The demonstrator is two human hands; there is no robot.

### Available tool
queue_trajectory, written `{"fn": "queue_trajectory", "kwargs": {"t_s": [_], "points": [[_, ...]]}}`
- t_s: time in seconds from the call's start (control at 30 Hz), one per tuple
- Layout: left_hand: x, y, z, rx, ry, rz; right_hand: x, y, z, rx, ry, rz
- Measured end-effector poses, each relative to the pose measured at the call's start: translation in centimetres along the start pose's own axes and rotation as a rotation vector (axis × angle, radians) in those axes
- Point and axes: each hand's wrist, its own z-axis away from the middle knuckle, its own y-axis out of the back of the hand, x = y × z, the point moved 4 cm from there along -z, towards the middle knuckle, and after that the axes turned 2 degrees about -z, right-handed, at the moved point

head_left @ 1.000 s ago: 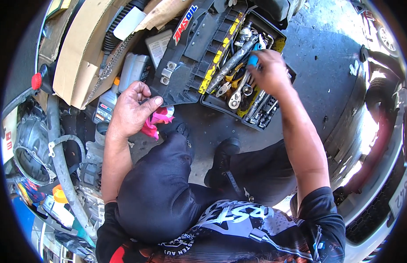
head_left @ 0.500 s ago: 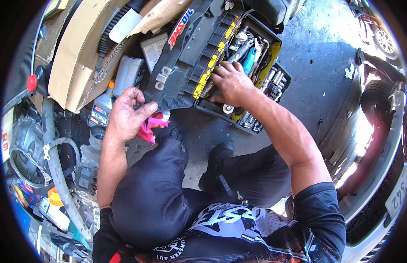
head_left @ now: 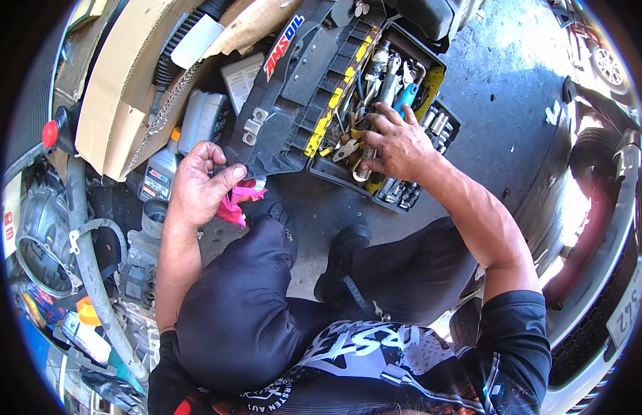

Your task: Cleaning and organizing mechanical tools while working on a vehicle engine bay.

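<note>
My left hand (head_left: 205, 183) is closed at the near left corner of the black toolbox lid (head_left: 276, 131), its thumb lying along the edge. Just below that thumb is a crumpled pink cloth (head_left: 239, 202); whether the hand touches it I cannot tell. Over the opened toolbox (head_left: 321, 167) my right hand (head_left: 404, 146) reaches down with fingers apart, touching the loose metal tools. Beside its fingertips lie pliers (head_left: 345, 150) and a blue-handled tool (head_left: 405, 99). Sockets (head_left: 440, 126) fill the right-hand compartment, partly hidden by the hand.
Left of the lid stand a grey oil bottle (head_left: 203, 114), another bottle (head_left: 158, 173) and a cardboard box (head_left: 120, 104) holding a ribbed black part. Metal engine parts (head_left: 48, 221) and a hose (head_left: 93, 290) lie far left. A car bumper (head_left: 604, 270) borders the right.
My right hand has moved to the right across the tools, uncovering the pliers and other tools on the left side of the box. The left hand stays at the lid's corner.
</note>
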Motion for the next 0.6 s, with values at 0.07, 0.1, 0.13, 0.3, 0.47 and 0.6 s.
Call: {"fn": "queue_trajectory", "kwargs": {"t_s": [0.07,0.1,0.13,0.3,0.47,0.6], "points": [[0.0,-0.1,0.1,-0.003,0.02,0.012,0.0,0.3,-0.1,-0.028,-0.022,-0.001],[0.0,-0.2,0.1,-0.007,0.028,0.033,-0.2,0.7,-0.3,-0.122,-0.046,0.039],[0.0,-0.2,0.1,-0.005,0.035,0.052,-0.4,1.0,-0.7,-0.212,-0.064,0.079],[0.0,-0.3,-0.2,-0.012,-0.009,0.004,-3.0,-1.5,-2.1,-0.225,0.1,0.083],[0.2,-0.1,0.2,0.037,-0.02,0.034,-4.6,-2.1,-3.0,-0.218,0.083,-0.018],[0.0,-0.1,0.1,0.038,-0.026,0.027,-3.9,-1.4,-2.8,-0.357,0.063,0.107]]}}
